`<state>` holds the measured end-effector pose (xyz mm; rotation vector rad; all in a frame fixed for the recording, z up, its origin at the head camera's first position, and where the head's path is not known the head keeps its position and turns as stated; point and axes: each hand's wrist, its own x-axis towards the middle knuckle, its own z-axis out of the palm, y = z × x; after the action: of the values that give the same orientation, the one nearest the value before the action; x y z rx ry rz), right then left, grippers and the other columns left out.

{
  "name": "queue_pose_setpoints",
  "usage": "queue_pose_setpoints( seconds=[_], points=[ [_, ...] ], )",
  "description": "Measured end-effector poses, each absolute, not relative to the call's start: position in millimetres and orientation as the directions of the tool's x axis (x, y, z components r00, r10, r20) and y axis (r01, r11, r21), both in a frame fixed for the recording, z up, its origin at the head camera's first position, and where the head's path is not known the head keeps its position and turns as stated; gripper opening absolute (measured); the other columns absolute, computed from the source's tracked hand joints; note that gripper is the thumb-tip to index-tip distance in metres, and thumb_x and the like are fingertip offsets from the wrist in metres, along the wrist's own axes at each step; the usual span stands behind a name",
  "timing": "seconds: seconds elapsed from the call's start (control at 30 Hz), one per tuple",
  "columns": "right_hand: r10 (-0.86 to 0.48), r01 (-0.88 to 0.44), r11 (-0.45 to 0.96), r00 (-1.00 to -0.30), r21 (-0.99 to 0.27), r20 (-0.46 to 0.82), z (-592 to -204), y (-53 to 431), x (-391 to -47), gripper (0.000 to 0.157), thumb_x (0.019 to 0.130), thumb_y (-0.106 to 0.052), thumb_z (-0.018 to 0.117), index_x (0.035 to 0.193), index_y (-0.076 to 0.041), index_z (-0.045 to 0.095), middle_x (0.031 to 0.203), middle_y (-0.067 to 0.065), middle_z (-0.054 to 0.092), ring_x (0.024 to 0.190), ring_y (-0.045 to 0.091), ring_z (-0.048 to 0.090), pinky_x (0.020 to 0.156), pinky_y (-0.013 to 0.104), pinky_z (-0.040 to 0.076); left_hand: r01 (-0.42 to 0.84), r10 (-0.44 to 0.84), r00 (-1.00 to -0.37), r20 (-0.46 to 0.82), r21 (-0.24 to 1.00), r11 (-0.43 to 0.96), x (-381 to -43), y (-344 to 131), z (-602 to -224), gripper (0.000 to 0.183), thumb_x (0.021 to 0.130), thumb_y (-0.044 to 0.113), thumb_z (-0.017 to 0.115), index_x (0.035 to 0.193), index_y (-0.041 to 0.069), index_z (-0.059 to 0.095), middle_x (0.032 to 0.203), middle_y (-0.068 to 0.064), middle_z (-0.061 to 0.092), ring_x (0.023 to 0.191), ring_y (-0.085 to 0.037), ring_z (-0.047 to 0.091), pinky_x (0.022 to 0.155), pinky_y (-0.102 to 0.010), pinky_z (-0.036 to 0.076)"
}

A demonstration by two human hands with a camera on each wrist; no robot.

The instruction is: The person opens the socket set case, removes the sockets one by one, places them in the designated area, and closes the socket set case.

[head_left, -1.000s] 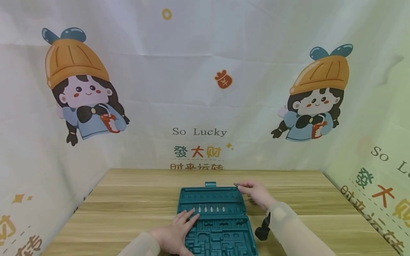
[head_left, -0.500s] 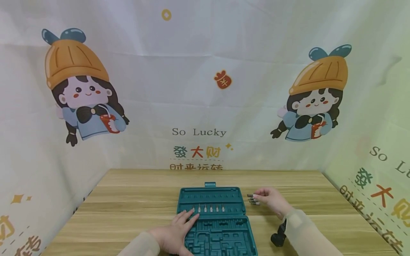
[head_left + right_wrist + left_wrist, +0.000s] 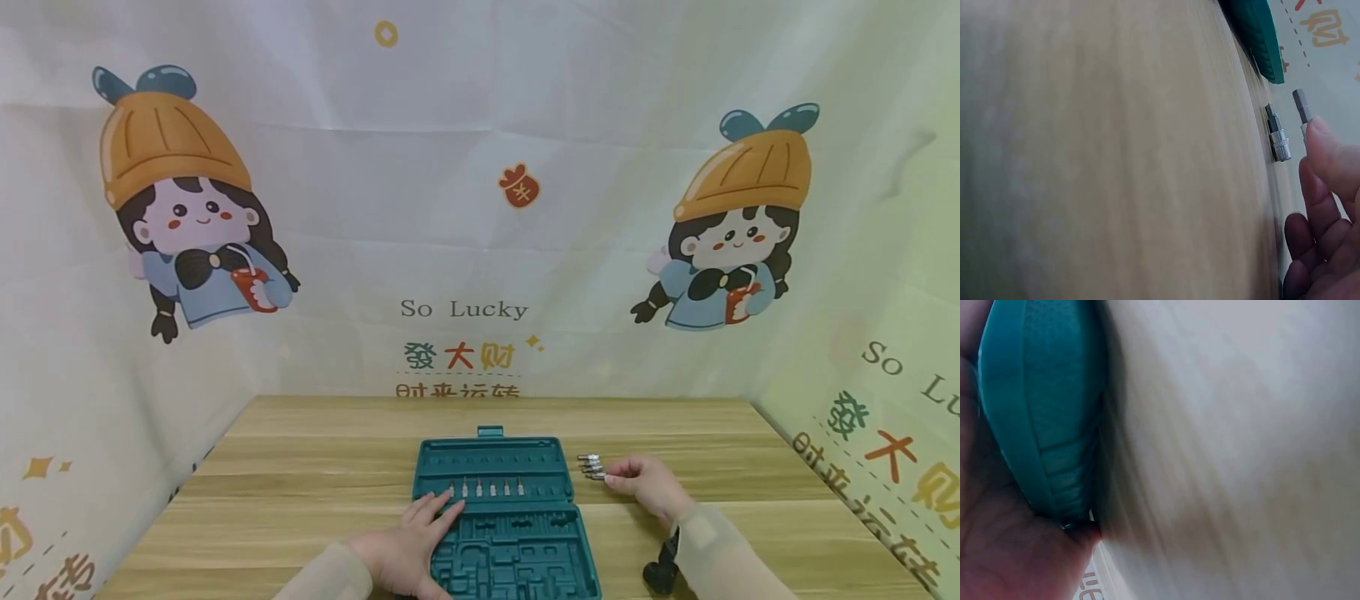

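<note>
A green plastic tool case [image 3: 517, 550] lies open on the wooden table, several small bit sockets [image 3: 492, 489] standing in a row in its lid. My left hand [image 3: 408, 546] rests over its left edge, fingers spread and fairly straight; the left wrist view shows the palm against the case's side wall [image 3: 1063, 406]. To the right of the case, my right hand [image 3: 648, 485] pinches a bit socket [image 3: 1302, 106] between thumb and forefinger, its dark hex shaft pointing out. Other bit sockets [image 3: 590, 458] lie close by on the table, one silver socket [image 3: 1280, 145] showing clearly in the right wrist view.
The case's moulded tray has many shaped recesses, and the lid has a latch [image 3: 491, 431] at its back edge. A black wrist device [image 3: 662, 575] hangs beneath the right sleeve. A printed white cloth [image 3: 465, 267] surrounds the table [image 3: 322, 450] at the back and sides.
My right hand has moved from the lid's back right corner, where it pinched a bit socket, rightward and nearer to the loose sockets. The left hand and case have stayed put.
</note>
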<state>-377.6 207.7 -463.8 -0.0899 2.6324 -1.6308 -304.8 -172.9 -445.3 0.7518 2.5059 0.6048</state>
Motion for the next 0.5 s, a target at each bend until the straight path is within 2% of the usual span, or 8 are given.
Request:
queue_pose_setpoints(
  seconds=[0.17,0.5],
  points=[
    [-0.050,-0.035,0.447,-0.999,-0.894,0.014,-467.5,205.0,-378.9,0.013,0.083,-0.006,0.074,0.090,0.003,0.068,0.091,0.007,0.064,0.085,0.020,0.054,0.075,0.032,0.042,0.396,0.587,-0.755,-0.291,0.510,0.763,-303.4,-171.9,-444.5,0.107,0.076,0.058,0.074,0.156,0.022,0.013,0.161,-0.006,0.005,0.145,-0.036,0.004,0.104,-0.062,0.027],
    [-0.023,-0.038,0.474,-0.999,-0.879,0.031,-473.4,199.8,-381.5,0.010,0.081,-0.002,0.075,0.083,0.003,0.067,0.080,0.004,0.063,0.077,0.017,0.053,0.070,0.030,0.041,0.409,0.594,-0.752,-0.286,0.504,0.761,-304.1,-172.0,-445.5,0.105,0.078,0.058,0.072,0.156,0.022,0.013,0.161,-0.006,0.005,0.145,-0.036,0.005,0.104,-0.062,0.027]
  ],
)
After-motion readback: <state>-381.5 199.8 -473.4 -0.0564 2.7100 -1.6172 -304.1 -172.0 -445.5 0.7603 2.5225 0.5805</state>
